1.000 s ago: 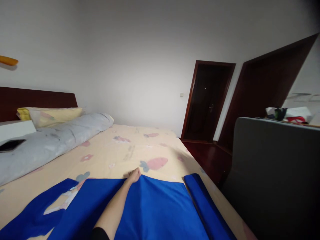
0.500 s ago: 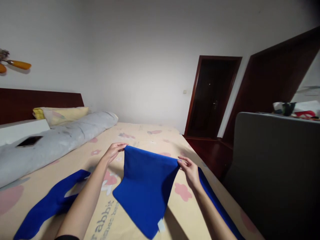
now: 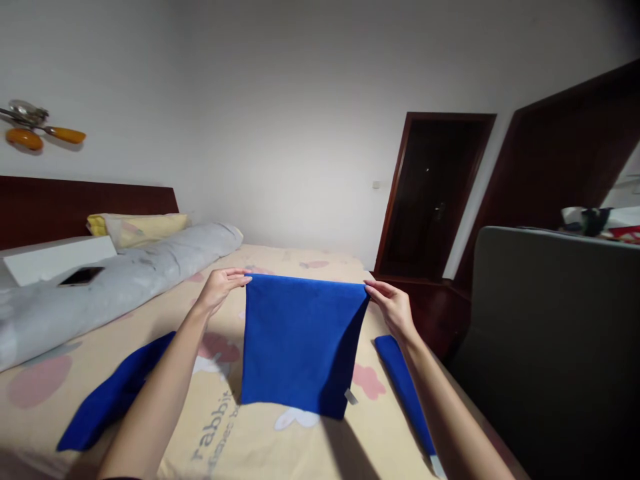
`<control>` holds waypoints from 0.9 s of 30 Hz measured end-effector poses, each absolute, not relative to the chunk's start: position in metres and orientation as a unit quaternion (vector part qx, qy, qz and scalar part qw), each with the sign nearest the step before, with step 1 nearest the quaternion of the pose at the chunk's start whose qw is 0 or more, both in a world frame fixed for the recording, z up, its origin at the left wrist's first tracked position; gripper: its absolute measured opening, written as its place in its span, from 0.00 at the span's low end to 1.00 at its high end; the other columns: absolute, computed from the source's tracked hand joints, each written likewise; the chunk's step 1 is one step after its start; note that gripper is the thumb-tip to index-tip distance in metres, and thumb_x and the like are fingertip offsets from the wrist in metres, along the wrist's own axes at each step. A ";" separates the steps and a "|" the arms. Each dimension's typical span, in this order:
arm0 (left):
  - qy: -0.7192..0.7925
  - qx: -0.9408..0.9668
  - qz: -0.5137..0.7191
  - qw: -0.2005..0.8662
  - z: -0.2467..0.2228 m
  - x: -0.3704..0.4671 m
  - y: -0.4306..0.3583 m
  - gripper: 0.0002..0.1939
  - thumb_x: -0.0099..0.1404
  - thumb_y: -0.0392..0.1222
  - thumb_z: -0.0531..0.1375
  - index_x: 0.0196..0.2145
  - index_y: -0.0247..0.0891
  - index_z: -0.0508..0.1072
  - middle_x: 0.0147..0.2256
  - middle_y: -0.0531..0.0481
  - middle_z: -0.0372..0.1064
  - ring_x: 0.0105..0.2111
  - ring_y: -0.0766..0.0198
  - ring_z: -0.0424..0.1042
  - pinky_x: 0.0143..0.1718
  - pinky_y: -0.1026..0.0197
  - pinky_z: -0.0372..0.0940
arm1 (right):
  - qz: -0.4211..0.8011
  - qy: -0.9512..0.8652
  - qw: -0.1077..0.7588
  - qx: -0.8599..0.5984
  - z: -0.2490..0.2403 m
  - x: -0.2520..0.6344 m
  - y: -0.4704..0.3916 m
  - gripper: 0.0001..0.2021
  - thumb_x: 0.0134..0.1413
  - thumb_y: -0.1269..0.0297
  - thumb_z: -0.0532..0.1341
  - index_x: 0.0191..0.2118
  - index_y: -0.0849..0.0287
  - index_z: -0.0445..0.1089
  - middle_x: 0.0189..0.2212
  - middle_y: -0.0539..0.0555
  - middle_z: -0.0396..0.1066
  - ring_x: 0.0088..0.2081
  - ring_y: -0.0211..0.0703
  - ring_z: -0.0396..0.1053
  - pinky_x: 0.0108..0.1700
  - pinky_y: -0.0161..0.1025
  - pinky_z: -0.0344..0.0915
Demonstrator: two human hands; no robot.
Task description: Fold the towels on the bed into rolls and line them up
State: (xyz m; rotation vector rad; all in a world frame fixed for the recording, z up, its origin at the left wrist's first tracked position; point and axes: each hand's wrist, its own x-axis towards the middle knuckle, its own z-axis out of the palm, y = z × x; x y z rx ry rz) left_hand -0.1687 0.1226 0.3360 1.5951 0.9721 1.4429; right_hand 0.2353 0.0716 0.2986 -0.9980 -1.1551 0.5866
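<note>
A blue cloth [image 3: 300,340] hangs spread out above the bed, its top edge stretched nearly level. My left hand [image 3: 223,288] pinches its upper left corner, and the upper right corner is pinched in my right hand [image 3: 393,303]. A small white tag [image 3: 351,397] sticks out near the cloth's lower right corner. Beside my left forearm lies a crumpled blue cloth [image 3: 110,400], partly hidden by the arm. Under my right forearm is a long folded blue cloth [image 3: 403,383], with a pale tag at its near end.
The bed [image 3: 280,447] has a cream patterned sheet. A long grey bolster [image 3: 165,263], a phone [image 3: 83,276], a white box [image 3: 60,259] and a yellow pillow [image 3: 150,229] are at the left. To the right stands a dark grey panel [image 3: 545,333], with a door [image 3: 430,200] beyond.
Both hands have risen slightly and moved a little apart, pulling the cloth's top edge straighter. The cloth now hangs squarer, with its lower edge higher. The view has turned slightly left.
</note>
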 end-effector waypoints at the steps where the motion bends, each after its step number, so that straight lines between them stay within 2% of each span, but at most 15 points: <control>1: 0.381 0.628 0.564 0.376 0.339 -0.169 0.120 0.27 0.40 0.51 0.73 0.36 0.32 0.79 0.33 0.42 0.79 0.33 0.58 0.76 0.42 0.56 0.70 | 0.263 -0.526 0.677 -0.442 0.300 0.236 0.071 0.27 0.33 0.49 0.73 0.40 0.61 0.78 0.36 0.58 0.78 0.37 0.47 0.74 0.42 0.43 0.71; 5: 0.407 0.652 0.542 0.340 0.351 -0.175 0.111 0.22 0.42 0.49 0.72 0.33 0.34 0.79 0.33 0.43 0.79 0.34 0.57 0.76 0.40 0.57 0.69 | 0.224 -0.569 0.643 -0.462 0.303 0.239 0.073 0.28 0.32 0.47 0.72 0.40 0.62 0.77 0.37 0.60 0.78 0.38 0.50 0.75 0.42 0.45 0.72; 10: 0.449 0.684 0.497 0.290 0.356 -0.181 0.105 0.13 0.46 0.46 0.70 0.28 0.36 0.79 0.26 0.46 0.77 0.32 0.56 0.76 0.34 0.60 0.68 | 0.185 -0.600 0.590 -0.508 0.313 0.237 0.079 0.27 0.35 0.42 0.68 0.33 0.63 0.77 0.27 0.59 0.77 0.28 0.48 0.74 0.30 0.42 0.72; 13: 0.445 0.705 0.489 0.256 0.355 -0.182 0.110 0.11 0.46 0.47 0.69 0.24 0.37 0.78 0.24 0.48 0.76 0.29 0.57 0.74 0.31 0.61 0.66 | 0.160 -0.629 0.553 -0.522 0.323 0.236 0.081 0.19 0.37 0.47 0.68 0.26 0.60 0.76 0.21 0.55 0.75 0.23 0.45 0.72 0.25 0.38 0.67; 18: 0.440 0.731 0.470 0.227 0.352 -0.182 0.132 0.11 0.43 0.48 0.69 0.21 0.38 0.77 0.22 0.51 0.73 0.26 0.62 0.69 0.31 0.63 0.62 | 0.113 -0.652 0.512 -0.548 0.335 0.237 0.092 0.09 0.38 0.57 0.68 0.22 0.57 0.74 0.17 0.50 0.72 0.21 0.41 0.70 0.27 0.35 0.62; 23: 0.468 0.694 0.486 0.251 0.349 -0.173 0.165 0.11 0.41 0.45 0.70 0.20 0.37 0.75 0.16 0.56 0.66 0.21 0.67 0.65 0.25 0.66 0.57 | 0.111 -0.640 0.501 -0.573 0.336 0.237 0.123 0.07 0.39 0.62 0.68 0.21 0.57 0.71 0.14 0.48 0.70 0.15 0.36 0.63 0.24 0.34 0.59; 27: 0.495 0.643 0.510 0.287 0.347 -0.155 0.195 0.14 0.46 0.48 0.68 0.23 0.36 0.71 0.15 0.54 0.66 0.15 0.68 0.65 0.19 0.67 0.53 | 0.124 -0.607 0.534 -0.576 0.335 0.231 0.153 0.10 0.44 0.60 0.67 0.23 0.59 0.69 0.10 0.47 0.65 0.12 0.35 0.61 0.22 0.34 0.60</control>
